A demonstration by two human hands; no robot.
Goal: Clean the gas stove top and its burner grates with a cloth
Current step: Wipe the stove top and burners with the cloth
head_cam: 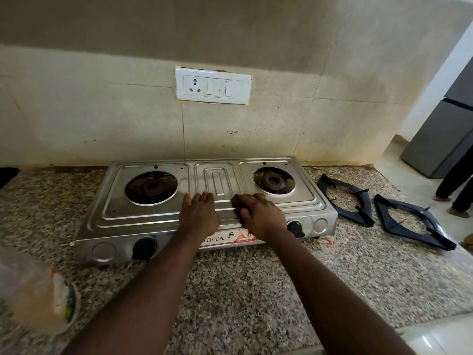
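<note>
Gas stove [163,216] lies long-side to the person, its two grates [367,201] off the stove's right end, nearer the right hand [258,213]. Left hand [198,213] flat at stove-front centre; right fingers curled beside it. Whether they hold a cloth, can't tell.

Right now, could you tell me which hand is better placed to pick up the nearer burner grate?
Probably the right hand: the nearer burner grate lies on the countertop right of the gas stove, on that hand's side, while the left hand would have to cross over.
</note>
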